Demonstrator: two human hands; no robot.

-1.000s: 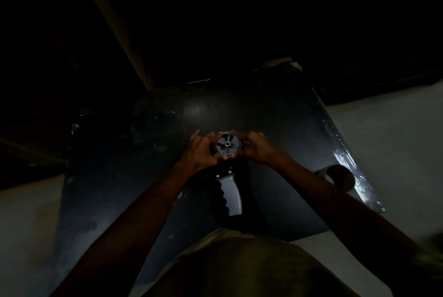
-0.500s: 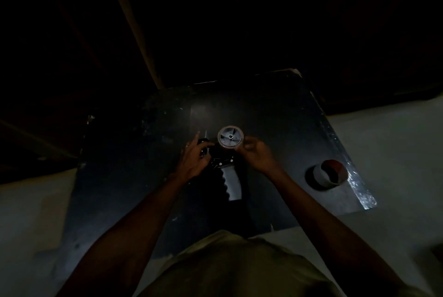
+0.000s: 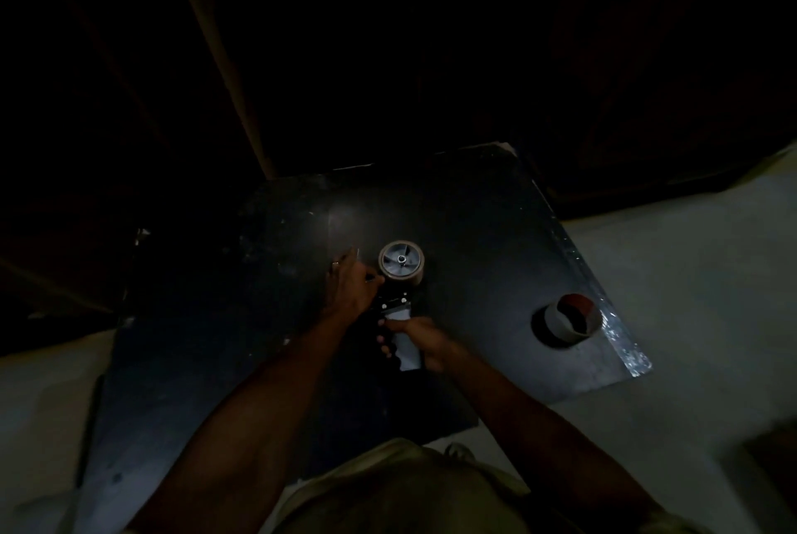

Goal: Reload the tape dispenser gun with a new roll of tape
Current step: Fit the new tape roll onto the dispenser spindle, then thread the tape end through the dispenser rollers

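Dim scene over a dark tabletop (image 3: 474, 231). Tape dispenser gun (image 3: 399, 309) lying near the middle, tape roll (image 3: 401, 264) seated on its hub at the far end. Right hand (image 3: 425, 341) wrapped around the pale handle; left hand (image 3: 351, 287) pinching at the roll's near-left edge. Second roll (image 3: 569, 320) well apart, near the right edge.

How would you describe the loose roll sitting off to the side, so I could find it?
Start at the dark table and follow its shiny right edge. The spare tape roll stands there alone, away from both hands. Unlike the roll on the tape dispenser gun, its core is hollow and reddish-brown.
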